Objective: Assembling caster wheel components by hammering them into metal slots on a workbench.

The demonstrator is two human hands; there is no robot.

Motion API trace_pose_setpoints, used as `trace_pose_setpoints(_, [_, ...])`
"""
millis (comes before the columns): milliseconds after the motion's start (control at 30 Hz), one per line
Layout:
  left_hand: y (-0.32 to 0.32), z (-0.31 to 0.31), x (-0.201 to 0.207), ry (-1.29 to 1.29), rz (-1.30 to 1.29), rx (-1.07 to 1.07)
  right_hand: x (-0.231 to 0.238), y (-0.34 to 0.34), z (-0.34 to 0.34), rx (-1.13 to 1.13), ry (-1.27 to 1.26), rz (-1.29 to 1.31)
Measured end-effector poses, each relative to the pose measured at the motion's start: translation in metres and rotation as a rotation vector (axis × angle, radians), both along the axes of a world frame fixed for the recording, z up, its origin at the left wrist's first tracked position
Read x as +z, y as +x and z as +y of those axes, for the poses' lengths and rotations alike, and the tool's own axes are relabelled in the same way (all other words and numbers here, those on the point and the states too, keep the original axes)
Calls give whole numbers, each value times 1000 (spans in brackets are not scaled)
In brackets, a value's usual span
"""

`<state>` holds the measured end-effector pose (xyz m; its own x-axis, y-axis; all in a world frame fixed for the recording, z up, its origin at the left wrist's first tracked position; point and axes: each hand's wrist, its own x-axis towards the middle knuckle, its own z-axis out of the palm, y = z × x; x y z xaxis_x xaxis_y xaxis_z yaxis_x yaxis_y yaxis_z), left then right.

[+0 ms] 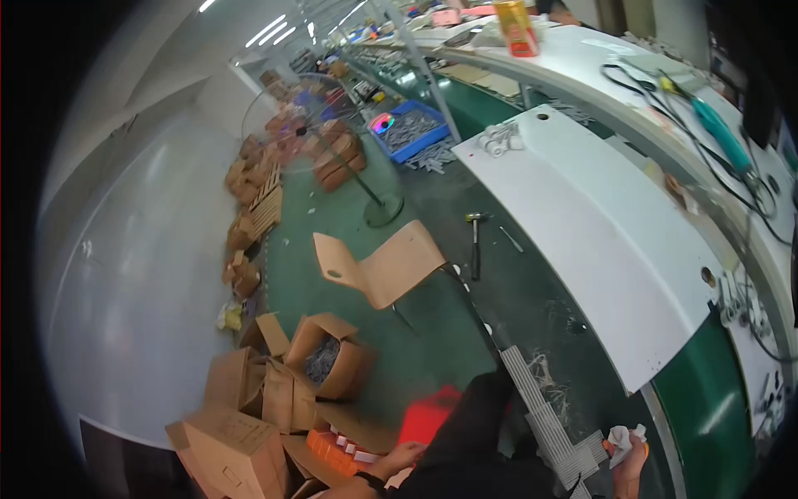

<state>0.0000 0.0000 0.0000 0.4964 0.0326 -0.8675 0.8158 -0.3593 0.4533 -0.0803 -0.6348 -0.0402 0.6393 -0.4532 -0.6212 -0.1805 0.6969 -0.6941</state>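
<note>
At the lower middle, my left hand (403, 458) is closed at the lower edge of a bright red, flat-looking thing (431, 413). That red thing is blurred, so its kind is unclear. Beside the same hand, an open carton (332, 449) holds orange-and-white small boxes. My right hand (629, 466), at the lower right, is closed round a crumpled white thing (625, 442), perhaps paper or cloth. Orange covers show on its fingertips. A grey ribbed platform (573, 457) lies to the left of that hand.
A wooden chair (386, 266) stands ahead, with a hammer (475, 245) on the floor nearby. Cardboard boxes (233, 449) crowd the lower left. A long white worktop (598, 241) runs along the right. Farther off are a standing fan (366, 179) and a blue crate (411, 133) of grey parts.
</note>
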Motion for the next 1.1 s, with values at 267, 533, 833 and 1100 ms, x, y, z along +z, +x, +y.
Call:
trace_pose_setpoints(267, [61,140,-47,-206,19,447,120,243,121,239,-124,86])
trace_pose_setpoints(533, [457,278,-17,73,-801,1111,114,506,390,587,24,146])
trace_pose_setpoints(833, [624,334,-27,-432,-793,1164,19,704,817,1572,-273,-375])
trace_pose_setpoints(1100, [606,359,-20,-263,-745,923,38,748,919,1598,-719,-659])
